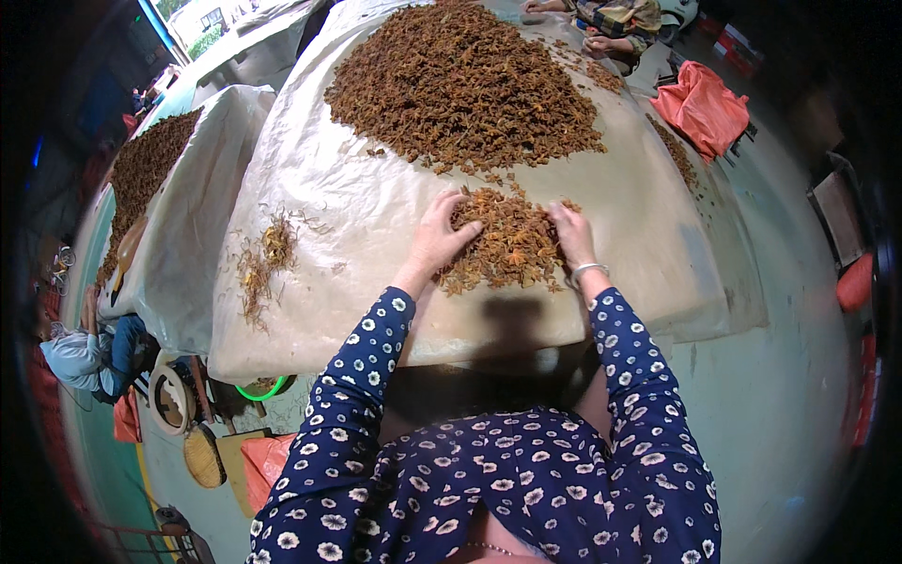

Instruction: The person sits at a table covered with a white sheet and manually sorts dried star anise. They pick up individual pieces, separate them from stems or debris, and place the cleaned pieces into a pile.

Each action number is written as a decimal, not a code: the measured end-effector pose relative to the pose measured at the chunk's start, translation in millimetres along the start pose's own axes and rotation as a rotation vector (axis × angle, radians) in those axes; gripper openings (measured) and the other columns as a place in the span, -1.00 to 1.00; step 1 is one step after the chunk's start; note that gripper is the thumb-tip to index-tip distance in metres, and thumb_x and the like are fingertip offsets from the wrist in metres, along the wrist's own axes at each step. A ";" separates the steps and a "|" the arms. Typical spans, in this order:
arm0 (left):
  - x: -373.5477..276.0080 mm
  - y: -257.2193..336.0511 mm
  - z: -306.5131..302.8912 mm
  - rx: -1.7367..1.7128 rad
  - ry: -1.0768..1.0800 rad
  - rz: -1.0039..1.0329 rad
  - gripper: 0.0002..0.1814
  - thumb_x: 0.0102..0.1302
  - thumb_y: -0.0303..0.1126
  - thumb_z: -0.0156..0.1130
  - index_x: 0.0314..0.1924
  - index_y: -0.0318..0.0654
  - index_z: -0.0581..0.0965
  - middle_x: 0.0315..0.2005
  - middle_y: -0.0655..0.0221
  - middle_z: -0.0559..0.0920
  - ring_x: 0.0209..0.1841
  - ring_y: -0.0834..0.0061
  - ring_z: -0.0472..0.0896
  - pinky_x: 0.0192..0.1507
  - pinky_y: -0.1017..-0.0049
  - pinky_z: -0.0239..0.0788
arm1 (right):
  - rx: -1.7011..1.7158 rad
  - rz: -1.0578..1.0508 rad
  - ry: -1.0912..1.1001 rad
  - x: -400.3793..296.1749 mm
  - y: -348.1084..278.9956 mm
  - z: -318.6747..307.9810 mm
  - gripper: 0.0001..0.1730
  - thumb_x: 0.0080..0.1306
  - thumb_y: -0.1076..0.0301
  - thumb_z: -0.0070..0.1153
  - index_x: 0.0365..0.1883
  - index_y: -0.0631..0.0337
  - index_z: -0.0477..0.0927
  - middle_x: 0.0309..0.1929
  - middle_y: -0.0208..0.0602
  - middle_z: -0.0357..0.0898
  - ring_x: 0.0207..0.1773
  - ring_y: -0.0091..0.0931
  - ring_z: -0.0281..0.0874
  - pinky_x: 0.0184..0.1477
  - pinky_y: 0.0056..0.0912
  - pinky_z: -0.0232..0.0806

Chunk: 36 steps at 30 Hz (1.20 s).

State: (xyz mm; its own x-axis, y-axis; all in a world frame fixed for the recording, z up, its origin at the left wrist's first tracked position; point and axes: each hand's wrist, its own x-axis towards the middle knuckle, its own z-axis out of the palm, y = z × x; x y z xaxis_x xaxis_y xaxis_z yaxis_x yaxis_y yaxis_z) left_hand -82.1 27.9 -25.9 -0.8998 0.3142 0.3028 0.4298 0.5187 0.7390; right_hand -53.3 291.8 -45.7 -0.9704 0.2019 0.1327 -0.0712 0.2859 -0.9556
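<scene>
A small heap of dried star anise point(504, 240) lies on the pale plastic sheet point(373, 282) that covers the table before me. My left hand point(440, 236) rests against the heap's left side, thumb and fingers spread, with no piece plainly held. On the opposite side my right hand point(572, 236), with a bracelet at the wrist, touches the heap's edge; its fingertips are partly hidden among the pieces. Just beyond, a much larger mound of star anise point(465, 88) rises, and a few loose pieces link the two.
Thin stems point(271, 254) lie scattered to the left. A second covered table with a brown mound point(151, 169) stands further left, where a person point(91, 356) sits. Another person's hand point(599, 46) is at the far right. Red sacks point(705, 109) and a round woven tray point(204, 455) flank the table.
</scene>
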 end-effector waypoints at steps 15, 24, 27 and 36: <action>-13.5 3.2 -1.2 0.632 -0.067 -0.020 -0.35 0.15 0.06 0.22 0.20 -0.04 0.39 0.27 0.11 0.25 0.37 0.05 0.07 0.30 -0.03 -0.10 | -0.848 -0.280 -0.117 -23.4 -7.9 -1.9 -0.48 0.32 -0.06 -0.17 0.11 0.02 0.47 0.31 -0.13 0.22 0.41 -0.18 0.00 0.33 0.04 -0.03; 15.8 10.6 22.3 0.595 -0.245 0.170 -0.44 0.38 -0.04 -0.06 0.31 -0.07 0.24 0.34 0.25 0.19 0.38 0.23 0.11 0.34 0.07 -0.10 | -0.768 -0.446 -0.444 -46.8 -39.9 27.6 -0.26 0.28 -0.23 -0.11 0.28 0.06 0.30 0.37 -0.14 0.15 0.43 -0.20 0.00 0.38 0.06 -0.12; 17.8 19.0 20.6 0.527 -0.414 0.266 -0.49 0.39 -0.10 -0.06 0.29 -0.03 0.29 0.34 0.29 0.19 0.35 0.25 0.18 0.33 0.15 -0.05 | -0.303 -0.479 -0.339 -15.0 -14.4 -5.8 -0.54 0.26 0.07 0.05 0.07 0.08 0.52 0.23 -0.19 0.37 0.29 -0.26 0.28 0.28 -0.16 0.14; 16.9 59.6 34.4 0.382 -0.379 0.216 -0.51 0.35 0.00 0.00 0.23 0.04 0.40 0.36 0.30 0.18 0.45 0.21 -0.07 0.38 -0.03 -0.33 | -0.805 -0.290 -0.086 55.9 28.1 -38.3 -0.70 0.11 0.31 0.15 -0.16 0.06 0.63 -0.19 -0.26 0.58 -0.05 -0.30 0.48 0.05 -0.30 0.32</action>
State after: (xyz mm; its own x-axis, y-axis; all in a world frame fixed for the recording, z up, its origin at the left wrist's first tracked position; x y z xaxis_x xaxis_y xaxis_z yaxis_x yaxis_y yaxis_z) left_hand -69.1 91.5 2.6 -0.7295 0.6707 0.1340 0.6604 0.6398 0.3931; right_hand -100.7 347.0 -55.0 -0.9554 -0.0443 0.2919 -0.1655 0.8991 -0.4053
